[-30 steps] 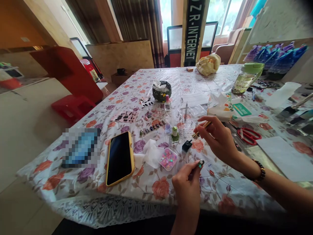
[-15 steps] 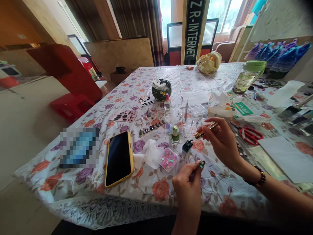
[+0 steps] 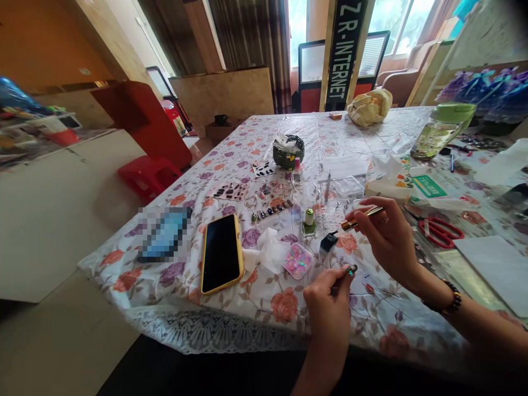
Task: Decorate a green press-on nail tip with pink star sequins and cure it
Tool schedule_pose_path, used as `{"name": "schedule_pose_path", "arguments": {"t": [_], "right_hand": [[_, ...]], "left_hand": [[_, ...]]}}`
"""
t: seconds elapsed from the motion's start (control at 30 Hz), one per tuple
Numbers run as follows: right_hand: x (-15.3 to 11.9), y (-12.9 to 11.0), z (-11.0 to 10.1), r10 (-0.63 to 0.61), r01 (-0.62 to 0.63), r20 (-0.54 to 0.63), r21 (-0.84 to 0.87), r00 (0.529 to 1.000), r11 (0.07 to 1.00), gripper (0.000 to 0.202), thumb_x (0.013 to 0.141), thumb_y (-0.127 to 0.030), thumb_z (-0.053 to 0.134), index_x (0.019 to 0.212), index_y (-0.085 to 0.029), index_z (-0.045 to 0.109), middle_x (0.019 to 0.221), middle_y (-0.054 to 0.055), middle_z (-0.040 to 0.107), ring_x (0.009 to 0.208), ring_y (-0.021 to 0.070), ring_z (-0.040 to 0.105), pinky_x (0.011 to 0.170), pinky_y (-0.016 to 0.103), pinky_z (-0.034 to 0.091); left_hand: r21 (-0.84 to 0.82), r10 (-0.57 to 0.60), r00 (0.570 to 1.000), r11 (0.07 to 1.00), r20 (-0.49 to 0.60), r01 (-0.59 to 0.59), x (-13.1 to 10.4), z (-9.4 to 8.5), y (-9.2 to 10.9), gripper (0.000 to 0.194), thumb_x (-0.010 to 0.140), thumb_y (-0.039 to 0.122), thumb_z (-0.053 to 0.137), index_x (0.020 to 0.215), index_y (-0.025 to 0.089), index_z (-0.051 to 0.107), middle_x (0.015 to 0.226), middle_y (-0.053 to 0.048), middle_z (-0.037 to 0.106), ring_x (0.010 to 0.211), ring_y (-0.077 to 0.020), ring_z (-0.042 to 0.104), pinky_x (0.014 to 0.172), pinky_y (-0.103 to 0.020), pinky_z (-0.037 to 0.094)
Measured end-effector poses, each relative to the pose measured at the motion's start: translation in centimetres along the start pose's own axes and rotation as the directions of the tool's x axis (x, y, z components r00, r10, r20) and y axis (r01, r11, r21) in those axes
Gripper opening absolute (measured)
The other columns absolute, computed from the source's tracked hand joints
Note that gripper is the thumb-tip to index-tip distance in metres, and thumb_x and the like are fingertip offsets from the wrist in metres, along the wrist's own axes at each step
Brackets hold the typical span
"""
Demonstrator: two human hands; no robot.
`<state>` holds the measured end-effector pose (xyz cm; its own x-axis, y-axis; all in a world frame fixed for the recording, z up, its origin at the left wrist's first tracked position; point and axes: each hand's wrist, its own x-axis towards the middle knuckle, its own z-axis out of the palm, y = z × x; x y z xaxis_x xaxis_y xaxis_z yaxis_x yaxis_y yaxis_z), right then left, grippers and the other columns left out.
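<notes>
My left hand (image 3: pixel 328 300) pinches a dark false nail (image 3: pixel 351 269) with a green star-shaped decoration, near the table's front edge. Between the fingers of my right hand (image 3: pixel 383 234) is a nail polish brush (image 3: pixel 357 221) with a gold handle, its tip at the mouth of a dark polish bottle (image 3: pixel 329 242). That bottle looks tilted on the tablecloth. Just behind it stands a green polish bottle (image 3: pixel 309 221) with a white cap. A clear box of pink and green sequins (image 3: pixel 297 260) lies left of my left hand.
A yellow-cased phone (image 3: pixel 223 253) and a crumpled tissue (image 3: pixel 270 250) lie to the left. A row of decorated false nails (image 3: pixel 272 211) sits behind them. Red-handled scissors (image 3: pixel 439 231) rest at right. Farther back are a dark basket (image 3: pixel 288 157) and a green-lidded jug (image 3: pixel 443 132).
The camera view has turned left, so everything on the table appears farther right. Both hands keep their grips, and the brush stays by the dark bottle.
</notes>
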<state>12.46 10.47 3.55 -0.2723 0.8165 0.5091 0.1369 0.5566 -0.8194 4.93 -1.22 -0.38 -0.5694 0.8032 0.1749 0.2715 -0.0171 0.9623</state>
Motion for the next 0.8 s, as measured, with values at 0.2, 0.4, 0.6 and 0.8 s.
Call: {"name": "schedule_pose_path", "arguments": {"t": [0.2, 0.4, 0.6, 0.8], "right_hand": [[-0.1, 0.2, -0.1, 0.007, -0.006, 0.015, -0.07, 1.0, 0.998, 0.023, 0.083, -0.033, 0.056, 0.102, -0.021, 0.05, 0.081, 0.003, 0.067, 0.065, 0.0145, 0.062, 0.061, 0.029, 0.049], [-0.1, -1.0, -0.4, 0.046, -0.036, -0.084, 0.12, 0.995, 0.992, 0.021, 0.081, -0.029, 0.059, 0.099, -0.022, 0.05, 0.078, 0.002, 0.067, 0.062, 0.0133, 0.058, 0.06, 0.028, 0.045], [-0.3, -1.7, -1.1, 0.273, -0.209, -0.079, 0.457, 0.959, 0.865, 0.022, 0.077, -0.025, 0.063, 0.096, -0.022, 0.052, 0.075, 0.002, 0.066, 0.058, 0.0104, 0.053, 0.057, 0.025, 0.042], [-1.6, -2.1, -2.6, 0.398, -0.312, -0.026, 0.577, 0.917, 0.755, 0.028, 0.073, -0.02, 0.066, 0.098, -0.023, 0.054, 0.078, 0.002, 0.067, 0.063, 0.0116, 0.056, 0.059, 0.025, 0.043]], "left_hand": [[-0.006, 0.006, 1.0, 1.0, -0.004, -0.007, -0.2, 0.1, 0.0, 0.011, 0.076, 0.016, 0.062, 0.081, 0.017, 0.071, 0.076, -0.003, 0.071, 0.067, -0.0147, 0.064, 0.065, -0.024, 0.051], [-0.019, -0.001, 1.0, 1.0, -0.025, 0.001, -0.2, 0.1, 0.0, 0.009, 0.075, 0.017, 0.063, 0.078, 0.016, 0.071, 0.074, -0.003, 0.071, 0.065, -0.0152, 0.065, 0.063, -0.024, 0.051], [-0.024, -0.004, 0.999, 1.0, -0.043, 0.003, -0.2, 0.2, -0.1, 0.008, 0.074, 0.018, 0.064, 0.077, 0.017, 0.072, 0.073, -0.003, 0.072, 0.064, -0.0156, 0.065, 0.062, -0.024, 0.052], [-0.028, -0.009, 0.999, 1.0, -0.05, 0.007, -0.2, 0.2, 0.0, 0.009, 0.073, 0.018, 0.065, 0.079, 0.017, 0.072, 0.073, -0.003, 0.072, 0.063, -0.0156, 0.066, 0.062, -0.025, 0.053]]}}
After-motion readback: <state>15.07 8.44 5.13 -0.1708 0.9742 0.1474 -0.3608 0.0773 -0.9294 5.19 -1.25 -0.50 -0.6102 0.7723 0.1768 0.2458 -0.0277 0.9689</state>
